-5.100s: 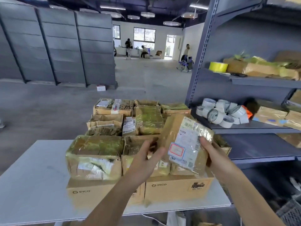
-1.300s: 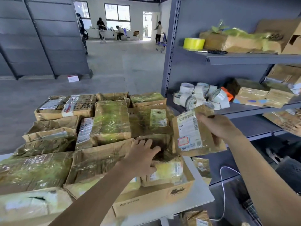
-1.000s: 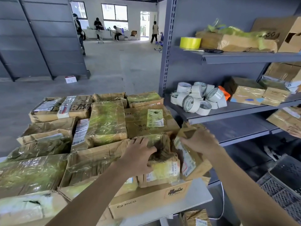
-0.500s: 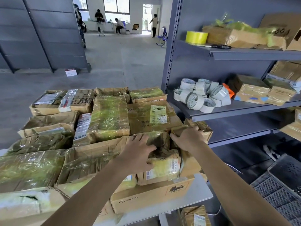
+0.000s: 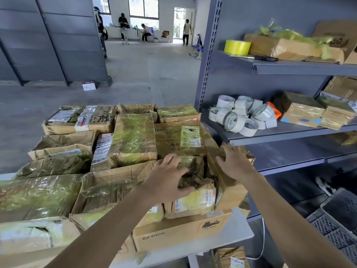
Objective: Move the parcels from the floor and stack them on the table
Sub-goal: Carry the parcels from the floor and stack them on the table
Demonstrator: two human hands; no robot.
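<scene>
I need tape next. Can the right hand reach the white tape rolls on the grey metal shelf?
Probably yes: the right hand rests on a brown cardboard parcel just below the white tape rolls, and the grey metal shelf is open in front.

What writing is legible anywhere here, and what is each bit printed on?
"PICO": front of the bottom box.
"MADE IN CHINA": inside the white tape rolls.
"UN 3481": orange mark on that box, digits hazy.
Parcel labels: print too small to read.
</scene>
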